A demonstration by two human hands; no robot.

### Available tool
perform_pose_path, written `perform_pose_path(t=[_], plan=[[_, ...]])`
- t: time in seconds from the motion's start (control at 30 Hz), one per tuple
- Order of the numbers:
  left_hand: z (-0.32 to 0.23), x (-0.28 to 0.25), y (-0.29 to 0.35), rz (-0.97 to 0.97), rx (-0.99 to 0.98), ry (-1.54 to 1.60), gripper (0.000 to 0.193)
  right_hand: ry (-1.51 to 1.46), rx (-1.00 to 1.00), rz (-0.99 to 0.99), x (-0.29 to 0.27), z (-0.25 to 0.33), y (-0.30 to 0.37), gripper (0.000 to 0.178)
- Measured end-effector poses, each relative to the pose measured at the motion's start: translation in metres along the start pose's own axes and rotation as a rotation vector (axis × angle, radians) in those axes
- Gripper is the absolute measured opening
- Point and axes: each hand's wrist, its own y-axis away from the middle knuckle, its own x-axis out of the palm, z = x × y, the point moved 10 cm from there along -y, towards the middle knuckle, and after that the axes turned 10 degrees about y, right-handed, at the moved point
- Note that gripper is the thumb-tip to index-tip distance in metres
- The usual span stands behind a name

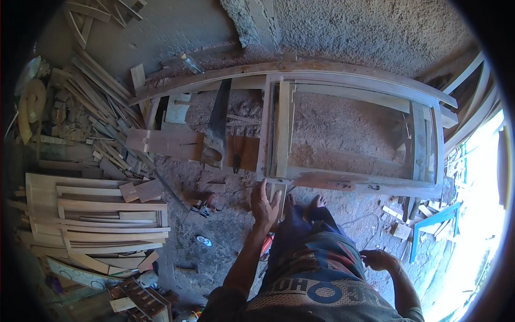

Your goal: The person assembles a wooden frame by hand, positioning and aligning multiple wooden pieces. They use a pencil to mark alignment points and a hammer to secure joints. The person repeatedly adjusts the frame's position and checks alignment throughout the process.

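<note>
A large wooden frame [343,180] lies flat on the dirt floor in front of my bare feet [316,203]. My left hand [264,204] reaches down toward the frame's near left corner, where an upright piece [281,129] joins the bottom rail; its fingers are spread and I see nothing in it. My right hand [377,260] hangs by my right hip, fingers loosely curled, with nothing visible in it. A handsaw [217,129] lies on a board [177,144] left of the frame, with pliers [236,155] beside it.
Stacked wooden slats and panels [96,214] fill the left side, with scrap offcuts [91,102] piled behind. A hammer [185,268] and small tools [201,208] lie on the floor. A blue wooden piece [434,222] stands at right. A rough wall [348,32] rises behind.
</note>
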Motion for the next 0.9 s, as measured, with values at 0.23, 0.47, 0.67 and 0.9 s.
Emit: perform_pose_path(t=[0.23,0.47,0.67,0.9], plan=[[0.023,-0.004,-0.051,0.031,0.004,0.156,0.042,-0.006,-0.177,-0.205,0.003,0.057,-0.061,0.038],[0.117,-0.058,-0.054,-0.132,-0.332,0.392,0.03,-0.011,0.042,-0.151,0.045,0.045,-0.077,0.03],[0.204,-0.101,-0.004,-0.224,-0.558,0.406,0.026,-0.135,-0.017,-0.18,0.029,0.063,-0.043,0.024],[0.187,-0.097,0.031,-0.263,-0.578,0.412,0.026,-0.064,-0.134,-0.511,-0.034,0.064,-0.049,0.023]])
